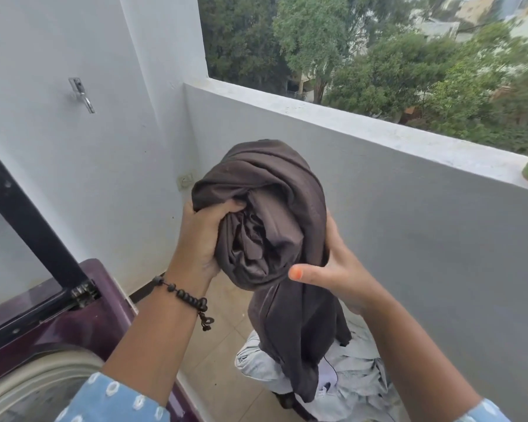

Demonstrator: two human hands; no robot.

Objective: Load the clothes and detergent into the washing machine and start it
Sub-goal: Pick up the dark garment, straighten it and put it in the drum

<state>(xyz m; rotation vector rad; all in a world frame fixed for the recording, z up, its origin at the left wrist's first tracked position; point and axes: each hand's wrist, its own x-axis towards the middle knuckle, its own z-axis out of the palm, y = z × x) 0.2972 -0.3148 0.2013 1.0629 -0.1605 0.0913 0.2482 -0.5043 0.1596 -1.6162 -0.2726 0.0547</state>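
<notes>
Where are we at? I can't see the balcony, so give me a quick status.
Left hand grips dark cloth; right hand supports its other side, thumb out. Cloth bundled in the air, tail hanging over pale clothes on the floor. Washing machine lid up, nothing blocking it.

The bundled cloth is dark brown; the pile of clothes below is pale blue-grey. The washing machine is deep purple with a black-framed lid. Sleeves are light blue with white dots, the bead bracelet black, the thumbnail orange.
</notes>
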